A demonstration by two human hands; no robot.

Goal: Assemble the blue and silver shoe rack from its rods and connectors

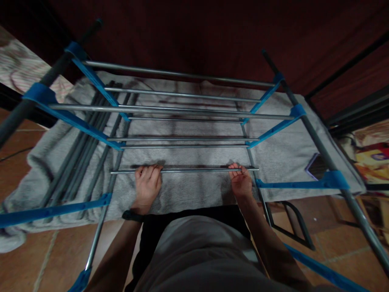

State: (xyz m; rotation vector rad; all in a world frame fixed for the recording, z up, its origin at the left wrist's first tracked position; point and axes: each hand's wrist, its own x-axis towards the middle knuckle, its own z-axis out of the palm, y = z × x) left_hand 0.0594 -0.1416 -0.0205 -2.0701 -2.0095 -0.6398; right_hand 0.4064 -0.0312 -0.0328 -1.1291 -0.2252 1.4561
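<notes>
A thin metal rod (194, 170) lies crosswise in front of me, its ends near two uprights of a partly built rack with blue plastic brackets (288, 185). My left hand (148, 182) is closed over the rod near its left end, knuckles up. Toward the right end, my right hand (242, 183) is turned palm up with its fingers curled round the rod. Other metal rods (182, 95) span the rack beyond, joined to blue side pieces (97, 81). The rod's ends look apart from the nearest blue brackets.
Several loose grey tubes (82, 158) lie at the left on a grey blanket (194, 194). A dark phone-like object (316, 166) rests at the right. Near the tiled floor (328, 231) is a black bent-tube frame (296, 227). Dark red fabric (194, 36) hangs behind.
</notes>
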